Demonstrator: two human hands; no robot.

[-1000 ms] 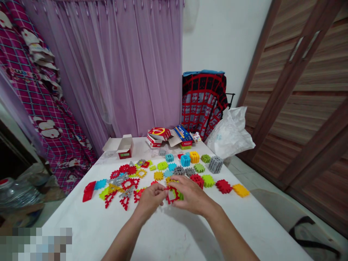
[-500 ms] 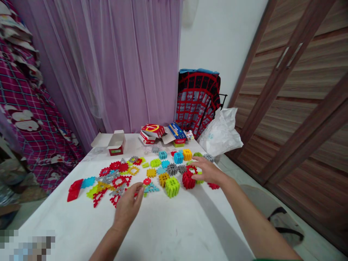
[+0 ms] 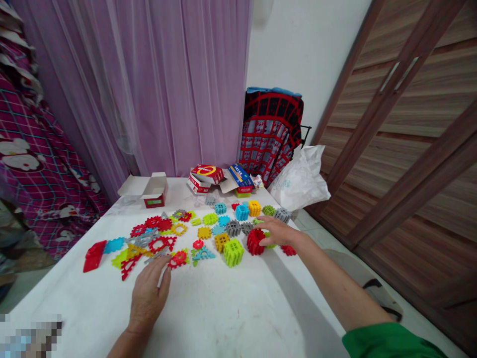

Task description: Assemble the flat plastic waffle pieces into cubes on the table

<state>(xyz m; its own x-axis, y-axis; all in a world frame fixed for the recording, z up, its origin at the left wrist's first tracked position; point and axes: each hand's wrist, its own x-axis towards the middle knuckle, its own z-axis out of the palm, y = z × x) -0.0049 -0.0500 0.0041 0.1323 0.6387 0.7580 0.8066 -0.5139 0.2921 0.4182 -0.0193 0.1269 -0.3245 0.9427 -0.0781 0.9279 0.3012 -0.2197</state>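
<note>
My left hand (image 3: 151,286) is open, thumb apart from the fingers. Its fingertips reach the near edge of a loose pile of plastic pieces, beside a red gear-shaped piece (image 3: 179,258); whether they touch anything is unclear. My right hand (image 3: 278,231) is also open, fingers spread over a stack of red toothed blocks (image 3: 255,242), with the thumb at its right side. Left of that stack stand a lime green block stack (image 3: 233,253) and a mustard yellow one (image 3: 221,242). A light blue triangle piece (image 3: 203,253) lies between my hands.
A red flat-sided piece (image 3: 94,256) lies at the pile's left end. Along the back are an open carton (image 3: 154,199), a red box (image 3: 206,174) and a blue box (image 3: 240,175). A white plastic bag (image 3: 301,181) stands at the back right, near a wooden wardrobe (image 3: 402,139).
My left hand has moved left and nearer to me, away from the small red gear and light blue triangle. My right hand stays over the red stack. The view has shifted slightly.
</note>
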